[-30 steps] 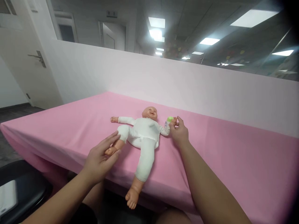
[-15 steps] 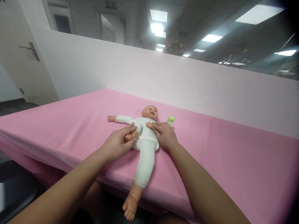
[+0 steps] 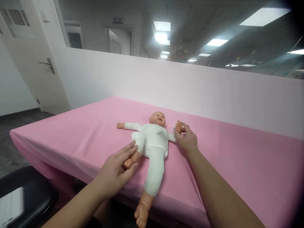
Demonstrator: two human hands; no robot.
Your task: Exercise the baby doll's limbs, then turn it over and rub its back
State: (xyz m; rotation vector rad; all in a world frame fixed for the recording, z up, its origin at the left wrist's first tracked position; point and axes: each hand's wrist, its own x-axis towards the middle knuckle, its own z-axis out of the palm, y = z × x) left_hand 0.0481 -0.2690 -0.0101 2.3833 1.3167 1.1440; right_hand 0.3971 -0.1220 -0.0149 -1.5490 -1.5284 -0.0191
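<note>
- At the lower left edge, a white, phone-like object [image 3: 11,205] lies on a black seat [image 3: 38,186].
- At the upper left, a pale door [image 3: 35,63] with a metal handle [image 3: 49,66] stands closed.
- Left of lower centre, the left hand [image 3: 120,167] is partly closed around a lower leg and foot of the doll, fingers above and thumb below; that leg is bent.
- At centre, the doll [image 3: 153,134], in a white cloth body, lies face up on the pink cloth [image 3: 78,133]. Its head points up the frame, one arm reaches out leftward, and the straight leg's foot hangs past the table edge at bottom centre.
- Right of centre, the right hand [image 3: 187,137] pinches the doll's other hand [image 3: 178,127] between thumb and fingers, nearly closed.
- Across the upper right, bright light panels [image 3: 264,16] show above a white partition [image 3: 213,91].
</note>
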